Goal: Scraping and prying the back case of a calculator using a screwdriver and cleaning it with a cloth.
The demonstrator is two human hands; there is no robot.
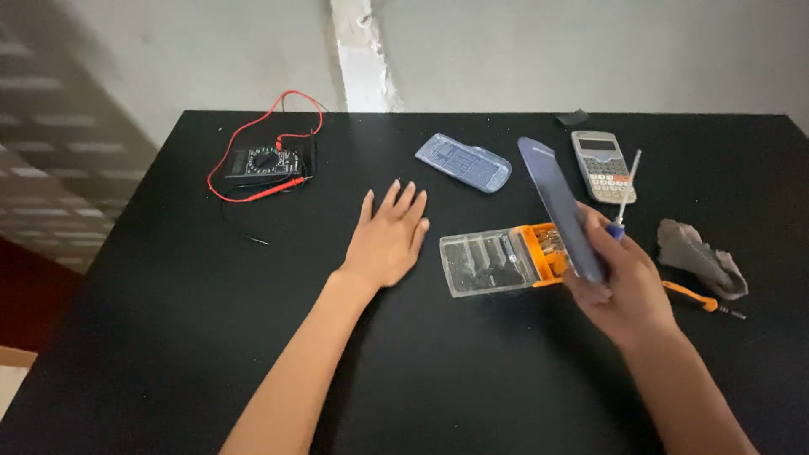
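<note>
My left hand lies flat, palm down, on the black table, fingers together and holding nothing. My right hand grips a long dark blue-grey cover panel, tilted up on edge, together with a small blue-handled screwdriver that points up past the panel. Just left of that hand lies a clear plastic bit case with an orange insert. A grey calculator lies face up beyond the right hand.
A blue-grey ribbed casing lies at the middle back. A black multimeter with red and black leads sits at the back left. A crumpled grey cloth and an orange-handled tool lie right. Grey wall behind.
</note>
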